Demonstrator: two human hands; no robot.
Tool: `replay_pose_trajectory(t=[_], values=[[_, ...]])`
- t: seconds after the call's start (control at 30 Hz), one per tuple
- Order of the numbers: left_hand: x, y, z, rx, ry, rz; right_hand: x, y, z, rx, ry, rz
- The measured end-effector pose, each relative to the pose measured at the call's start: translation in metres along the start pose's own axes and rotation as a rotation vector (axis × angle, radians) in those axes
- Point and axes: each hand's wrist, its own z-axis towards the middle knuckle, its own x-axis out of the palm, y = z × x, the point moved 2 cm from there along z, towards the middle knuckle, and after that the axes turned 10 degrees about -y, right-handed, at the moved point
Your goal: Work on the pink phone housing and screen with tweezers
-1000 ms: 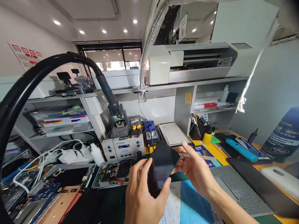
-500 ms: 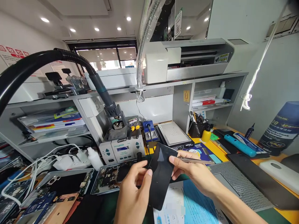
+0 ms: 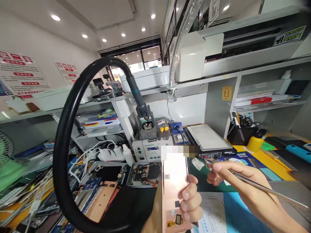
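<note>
A phone screen (image 3: pixel 173 191) stands nearly upright in front of me, its shiny copper-coloured back facing me, with dark side edges and a small flex cable near the bottom. My left hand (image 3: pixel 191 202) grips it from behind, fingers curled round its right edge. To the right, my right hand (image 3: pixel 247 184) is closed on slim metal tweezers (image 3: pixel 264 187) that stretch back past the wrist. The tweezers' tip end points toward the screen but stays apart from it. Pixel blocks cover the screen's top end.
A hot air station (image 3: pixel 148 150) and a flat heating plate (image 3: pixel 206 137) stand behind. Opened devices (image 3: pixel 145 173) and phone parts (image 3: pixel 102 200) lie on the left. A thick black hose (image 3: pixel 60 145) arches over them. A yellow bottle (image 3: pixel 255 142) stands at right.
The screen has turned from its black face to its copper back and now stands more upright in my left hand. My right hand has let go of it and moved right. The view has swung left.
</note>
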Motion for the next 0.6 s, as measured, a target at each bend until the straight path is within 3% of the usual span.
replay_pose_trajectory(t=[0.23, 0.37, 0.43, 0.6], values=[[0.008, 0.000, -0.004, -0.081, 0.082, 0.032, 0.007, -0.005, -0.006, -0.237, -0.079, -0.275], [0.010, -0.002, -0.006, -0.157, 0.085, 0.065, 0.009, -0.005, -0.008, -0.371, -0.098, -0.271], [0.011, -0.001, -0.006, -0.210, 0.100, 0.086, 0.009, -0.007, -0.008, -0.399, -0.099, -0.282], [0.013, -0.002, -0.008, -0.164, 0.084, 0.068, 0.009, -0.011, -0.008, -0.442, -0.094, -0.351]])
